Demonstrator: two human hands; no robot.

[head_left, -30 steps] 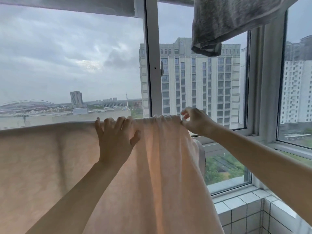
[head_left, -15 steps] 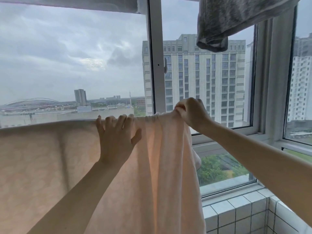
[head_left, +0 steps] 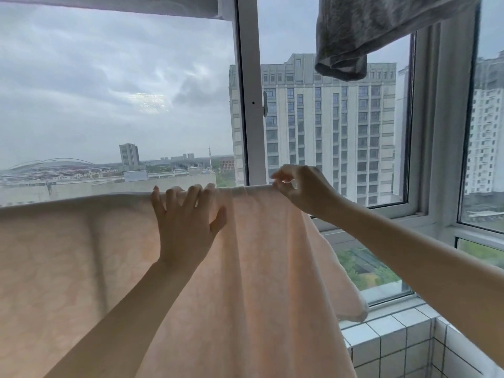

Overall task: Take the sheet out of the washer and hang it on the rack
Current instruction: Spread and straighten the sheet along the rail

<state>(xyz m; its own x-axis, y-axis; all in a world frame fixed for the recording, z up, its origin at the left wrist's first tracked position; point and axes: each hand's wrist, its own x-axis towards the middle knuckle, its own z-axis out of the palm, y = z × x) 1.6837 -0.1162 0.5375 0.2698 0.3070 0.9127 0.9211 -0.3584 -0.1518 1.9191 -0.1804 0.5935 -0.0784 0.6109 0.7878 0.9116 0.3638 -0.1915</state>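
A pale peach sheet (head_left: 81,268) hangs draped over a horizontal rack bar that it hides completely; its top fold runs from the left edge to about the middle of the view. My left hand (head_left: 185,225) lies flat on the sheet, fingers spread and curled over the top fold. My right hand (head_left: 302,190) is at the right end of the fold, thumb and fingertips pinching the sheet's edge. The sheet's right side falls in loose folds to a corner (head_left: 354,312) near the sill.
A grey garment (head_left: 354,34) hangs overhead at the upper right. A white window frame post (head_left: 251,91) stands behind the sheet, with glass panes on both sides. A white tiled ledge (head_left: 387,342) lies at the lower right.
My right hand has slid right along the top fold and spread the bunched sheet wider. It went from a closed grip to a fingertip pinch. My left hand has stayed in place.
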